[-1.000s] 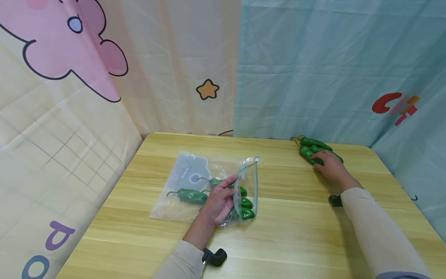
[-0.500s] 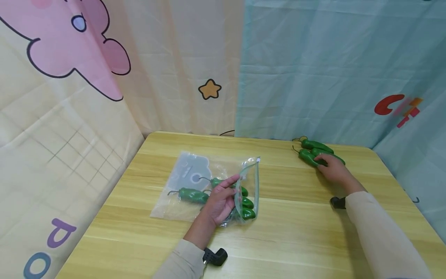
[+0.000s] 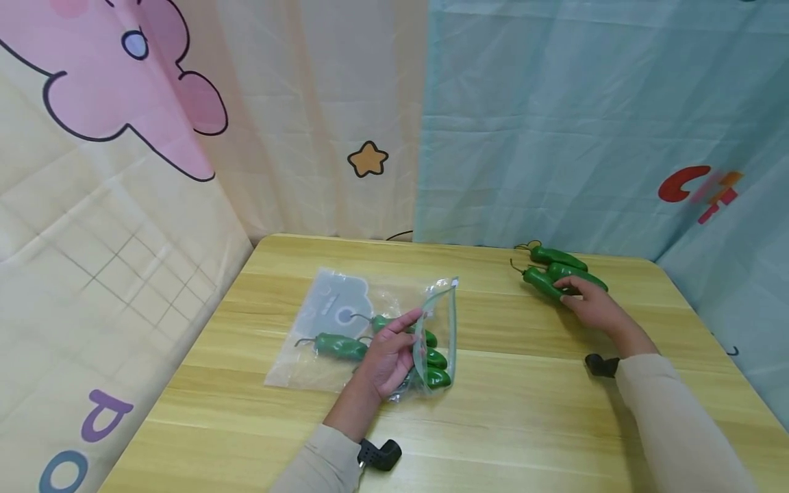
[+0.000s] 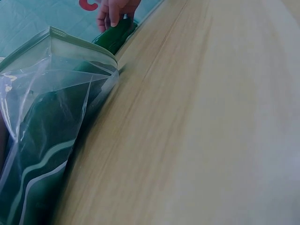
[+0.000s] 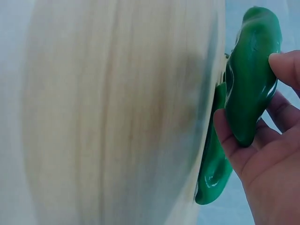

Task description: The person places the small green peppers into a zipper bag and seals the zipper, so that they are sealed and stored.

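Observation:
My left hand (image 3: 388,356) holds the upper edge of a clear zip bag (image 3: 290,370) at its mouth, which faces right and gapes. Several green chili peppers (image 3: 339,346) lie inside, some partly behind the hand. At the table's far right, my right hand (image 3: 594,305) pinches a green chili pepper (image 3: 540,281) between thumb and fingers. In the right wrist view the held pepper (image 5: 253,75) stands in front of another pepper (image 5: 213,173). Two more peppers, one nearer (image 3: 576,275) and one farther (image 3: 557,257), lie beside the held one on the table.
The wooden table (image 3: 493,424) meets hanging printed curtains (image 3: 524,123) along its back edge. A thin dark cord (image 3: 399,233) shows at that edge. Each wrist wears a black camera, the left one (image 3: 382,454) near the table's front.
My right hand has drawn slightly toward me, and the pepper in its fingers has come a little left and nearer, apart from the others. The left hand and bag have stayed put.

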### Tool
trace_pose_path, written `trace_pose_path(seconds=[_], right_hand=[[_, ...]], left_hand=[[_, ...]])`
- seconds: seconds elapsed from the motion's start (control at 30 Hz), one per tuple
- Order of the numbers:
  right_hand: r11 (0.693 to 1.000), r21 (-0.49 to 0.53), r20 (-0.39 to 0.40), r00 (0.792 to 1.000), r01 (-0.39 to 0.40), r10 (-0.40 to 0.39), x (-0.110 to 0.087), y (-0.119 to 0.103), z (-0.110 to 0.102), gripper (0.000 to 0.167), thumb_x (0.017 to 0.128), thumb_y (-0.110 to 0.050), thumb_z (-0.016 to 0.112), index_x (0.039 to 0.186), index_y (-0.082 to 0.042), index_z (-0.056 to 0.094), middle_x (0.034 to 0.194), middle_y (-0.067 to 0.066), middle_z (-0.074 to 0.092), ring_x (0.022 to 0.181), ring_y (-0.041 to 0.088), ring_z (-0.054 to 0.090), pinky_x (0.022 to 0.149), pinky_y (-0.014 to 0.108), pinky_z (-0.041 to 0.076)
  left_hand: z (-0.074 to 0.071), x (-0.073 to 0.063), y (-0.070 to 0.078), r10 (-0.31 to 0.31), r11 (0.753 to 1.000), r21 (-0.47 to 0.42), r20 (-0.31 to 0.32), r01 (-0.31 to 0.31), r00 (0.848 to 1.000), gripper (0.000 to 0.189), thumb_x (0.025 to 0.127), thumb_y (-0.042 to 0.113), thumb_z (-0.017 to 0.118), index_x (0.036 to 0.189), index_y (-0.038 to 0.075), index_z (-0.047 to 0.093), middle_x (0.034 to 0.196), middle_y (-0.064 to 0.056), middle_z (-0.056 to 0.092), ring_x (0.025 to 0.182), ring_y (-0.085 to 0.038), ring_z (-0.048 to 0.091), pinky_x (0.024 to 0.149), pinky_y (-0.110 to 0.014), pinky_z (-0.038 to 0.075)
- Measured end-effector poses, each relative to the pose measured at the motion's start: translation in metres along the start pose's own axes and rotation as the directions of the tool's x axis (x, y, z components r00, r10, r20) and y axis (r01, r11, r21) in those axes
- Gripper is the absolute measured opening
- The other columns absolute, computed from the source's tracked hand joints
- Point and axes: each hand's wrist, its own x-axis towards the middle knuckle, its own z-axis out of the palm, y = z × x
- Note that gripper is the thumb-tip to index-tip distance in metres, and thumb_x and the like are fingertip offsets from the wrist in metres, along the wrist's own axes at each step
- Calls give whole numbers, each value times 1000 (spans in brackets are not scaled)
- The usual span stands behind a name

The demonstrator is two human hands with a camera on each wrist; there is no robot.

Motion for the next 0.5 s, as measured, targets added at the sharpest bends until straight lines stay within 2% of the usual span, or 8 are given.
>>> trace_pose_path(seconds=[0.13, 0.27, 0.5], right_hand=[[1000, -3, 9, 1000, 21, -21, -5, -3, 2, 33, 106, -14, 44, 134, 4, 47, 137, 34, 42, 124, 54, 41, 92, 62, 43], [997, 14, 15, 997, 75, -75, -9, -8, 7, 32, 105, -10, 44, 132, 6, 48, 136, 33, 45, 124, 53, 43, 93, 62, 42], [991, 19, 34, 991, 132, -133, -13, -20, 15, 29, 105, -8, 45, 130, 3, 51, 136, 30, 47, 124, 51, 45, 95, 62, 41]], left_hand=[[1, -1, 0, -3, 1000, 3, -7, 3, 1000, 43, 93, -10, 44, 124, 12, 65, 126, -9, 53, 85, -12, 56, 76, -24, 51], [2, -1, 0, -4, 1000, -2, -17, 4, 1000, 43, 93, -11, 43, 121, 13, 66, 126, -10, 53, 84, -12, 56, 75, -24, 51], [1, 0, 0, -1, 1000, -3, -7, 1, 1000, 43, 93, -10, 43, 118, 14, 68, 127, -11, 52, 83, -13, 57, 74, -24, 51]])
